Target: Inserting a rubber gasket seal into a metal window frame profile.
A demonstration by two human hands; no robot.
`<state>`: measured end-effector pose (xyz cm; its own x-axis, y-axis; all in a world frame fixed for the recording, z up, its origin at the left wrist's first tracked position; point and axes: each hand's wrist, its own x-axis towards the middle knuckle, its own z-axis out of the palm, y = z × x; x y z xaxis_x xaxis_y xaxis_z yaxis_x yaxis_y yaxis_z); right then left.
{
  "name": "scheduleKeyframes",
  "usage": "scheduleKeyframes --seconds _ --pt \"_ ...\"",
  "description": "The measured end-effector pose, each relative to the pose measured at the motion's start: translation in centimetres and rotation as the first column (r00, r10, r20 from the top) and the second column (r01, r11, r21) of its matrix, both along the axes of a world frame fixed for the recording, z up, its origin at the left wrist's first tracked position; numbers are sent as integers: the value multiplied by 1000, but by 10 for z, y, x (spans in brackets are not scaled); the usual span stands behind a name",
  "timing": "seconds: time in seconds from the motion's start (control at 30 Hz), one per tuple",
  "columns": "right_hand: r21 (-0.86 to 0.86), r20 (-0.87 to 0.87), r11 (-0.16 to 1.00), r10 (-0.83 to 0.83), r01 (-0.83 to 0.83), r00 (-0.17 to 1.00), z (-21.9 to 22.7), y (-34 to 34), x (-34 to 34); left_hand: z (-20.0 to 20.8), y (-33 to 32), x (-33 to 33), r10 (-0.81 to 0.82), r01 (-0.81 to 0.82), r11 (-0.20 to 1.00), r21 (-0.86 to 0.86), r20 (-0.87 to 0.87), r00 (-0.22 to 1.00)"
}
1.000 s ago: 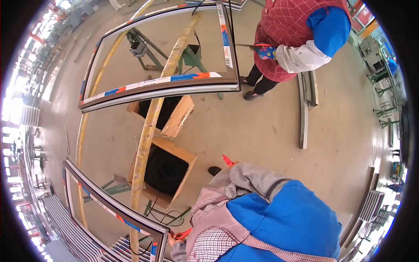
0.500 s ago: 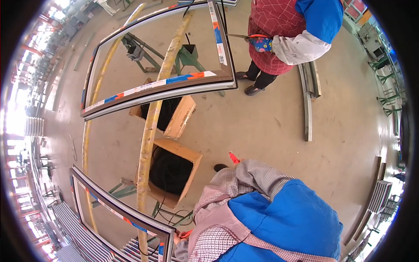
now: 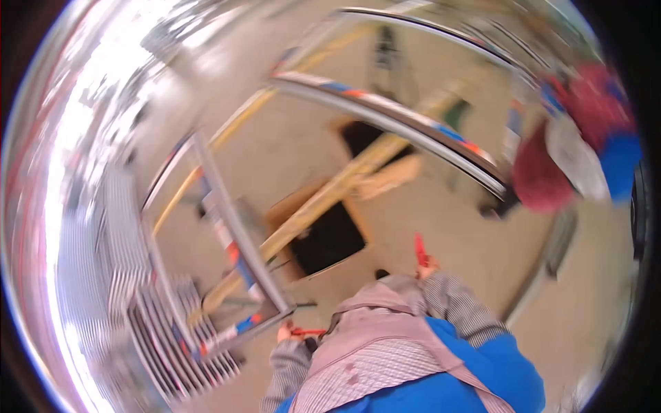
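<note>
My right hand point(image 3: 429, 268) is closed round a slim red tool point(image 3: 420, 249) that points away from me; blur hides its exact kind. Lower left, my left hand point(image 3: 285, 332) grips a thin red-handled tool point(image 3: 307, 332) held crosswise in front of my apron. That hand is close to the corner of the nearer window frame point(image 3: 237, 220), a grey and dark frame with orange, blue and white tape along it. Farther off lies a larger taped window frame point(image 3: 392, 124). Yellow rails point(image 3: 337, 182) run beneath both frames.
An open carton point(image 3: 365, 237) with black contents stands on the floor, and a second carton point(image 3: 389, 177) is behind it. At the far right is a co-worker point(image 3: 551, 162) in a red apron. Stacked metal profiles point(image 3: 169, 344) lie left, and long bars point(image 3: 554, 248) lie right.
My view has swung left, so the frames and co-worker appear farther right, with strong blur. My right hand now shows on its red tool. The left hand shows apart from the nearer frame's corner.
</note>
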<state>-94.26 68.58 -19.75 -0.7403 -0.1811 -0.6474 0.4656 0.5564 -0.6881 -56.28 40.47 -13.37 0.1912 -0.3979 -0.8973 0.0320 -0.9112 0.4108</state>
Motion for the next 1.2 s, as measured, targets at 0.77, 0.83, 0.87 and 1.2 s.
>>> scheduleKeyframes --seconds 0.77,0.83,0.87,1.2 --pt "-629 -282 -440 898 -641 -339 236 -240 308 129 50 94 571 -854 505 -123 -694 438" --pt "-618 -289 -447 894 -647 -342 226 -245 327 135 46 114 557 -850 512 -123 -706 438" --pt "-611 -297 -442 897 -657 -327 226 -248 337 140 42 124 562 -855 505 -116 -708 428" --pt "-670 16 251 946 -699 324 266 -317 355 116 27 227 488 -718 686 -116 -659 572"
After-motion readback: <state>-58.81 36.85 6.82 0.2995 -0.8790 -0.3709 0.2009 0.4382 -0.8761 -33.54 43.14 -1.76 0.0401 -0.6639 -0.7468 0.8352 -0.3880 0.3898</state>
